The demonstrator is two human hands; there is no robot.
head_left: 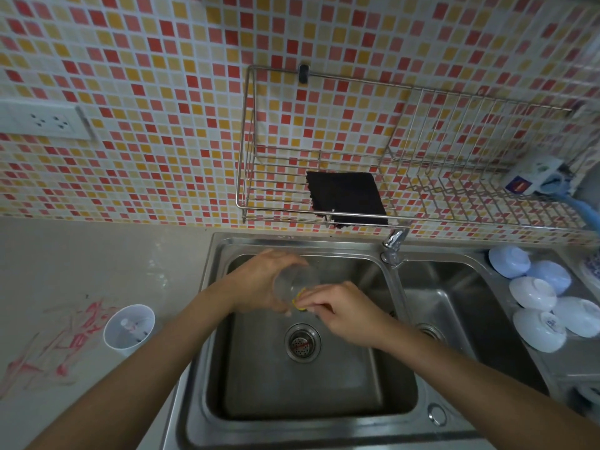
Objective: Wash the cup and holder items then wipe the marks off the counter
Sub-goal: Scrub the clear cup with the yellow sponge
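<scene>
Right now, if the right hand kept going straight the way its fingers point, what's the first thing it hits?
The right hand points up-left into the clear cup, with a yellow sponge already pinched at the cup's mouth. Pushing on, it would likely press deeper into the cup, then toward the left hand holding it. Depth is unclear.

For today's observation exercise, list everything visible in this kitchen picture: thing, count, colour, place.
clear cup: 1, clear, over left basin
sponge: 1, yellow, at cup
white holder: 1, counter left
marks: red, counter left
sink: 1, steel, two basins
tap: 1, chrome, behind sink
wire rack: 1, steel, wall
dark cloth: 1, in rack
bowls: about six, pale, upturned, right
socket: 1, white, wall
left hand: holds cup
right hand: holds sponge
</scene>
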